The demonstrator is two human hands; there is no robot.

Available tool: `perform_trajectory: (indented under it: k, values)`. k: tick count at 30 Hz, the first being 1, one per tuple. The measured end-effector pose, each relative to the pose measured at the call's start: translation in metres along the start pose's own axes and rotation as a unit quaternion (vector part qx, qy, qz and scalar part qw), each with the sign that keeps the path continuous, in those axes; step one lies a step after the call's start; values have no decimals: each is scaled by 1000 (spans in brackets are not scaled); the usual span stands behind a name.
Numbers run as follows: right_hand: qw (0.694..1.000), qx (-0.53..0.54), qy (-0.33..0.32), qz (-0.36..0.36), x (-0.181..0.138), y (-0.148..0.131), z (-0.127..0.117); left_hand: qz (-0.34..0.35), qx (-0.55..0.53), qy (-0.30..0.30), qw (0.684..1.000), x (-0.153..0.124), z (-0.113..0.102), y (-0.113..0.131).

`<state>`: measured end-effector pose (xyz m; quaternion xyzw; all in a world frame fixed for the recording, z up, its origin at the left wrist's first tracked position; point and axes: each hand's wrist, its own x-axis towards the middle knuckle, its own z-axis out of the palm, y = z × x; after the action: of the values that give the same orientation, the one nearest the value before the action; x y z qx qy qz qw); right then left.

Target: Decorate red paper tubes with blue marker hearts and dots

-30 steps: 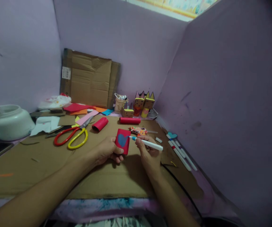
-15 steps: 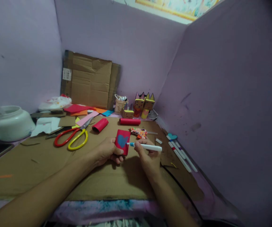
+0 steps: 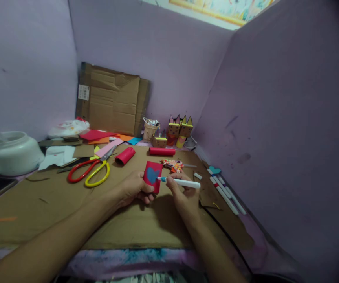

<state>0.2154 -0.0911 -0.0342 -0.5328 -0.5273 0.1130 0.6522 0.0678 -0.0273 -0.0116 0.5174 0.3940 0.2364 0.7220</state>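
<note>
My left hand [image 3: 136, 188] grips a red paper-covered tube [image 3: 157, 167], its thumb across the lower part and fingers behind. A blue heart [image 3: 153, 175] shows on the tube's face. Between the thumb and fingers of my right hand [image 3: 184, 192] is a white marker [image 3: 188, 183] with a blue collar. Its tip meets the right edge of the heart. Just beyond lie a second red tube [image 3: 162, 151] and a patterned paper piece [image 3: 173, 165]. Another red tube [image 3: 125, 156] rests farther left.
Scissors [image 3: 101, 173] with red and yellow handles lie left of my hands. Several markers [image 3: 224, 190] line the right side. Cardboard cat figures [image 3: 181, 129] and a cup of tools [image 3: 151, 130] stand at the back. A white pot [image 3: 11, 155] is far left.
The marker and my right hand have shifted very slightly left. My left hand holds the red tube in the same place.
</note>
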Motion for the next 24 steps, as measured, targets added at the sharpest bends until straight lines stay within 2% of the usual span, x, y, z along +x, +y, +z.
perform_trajectory:
  k: [9,13,24]
  values:
    - [1000,-3,21,2,2,0,-1,12,-3,-10,1000,0,-1,-2]
    - [1000,-9,-7,13,0,-1,-2,8,-3,-8,1000,0,-1,-2]
    - [999,0,-28,32,-2,-1,0,14,5,-18,1000,-1,-2,0]
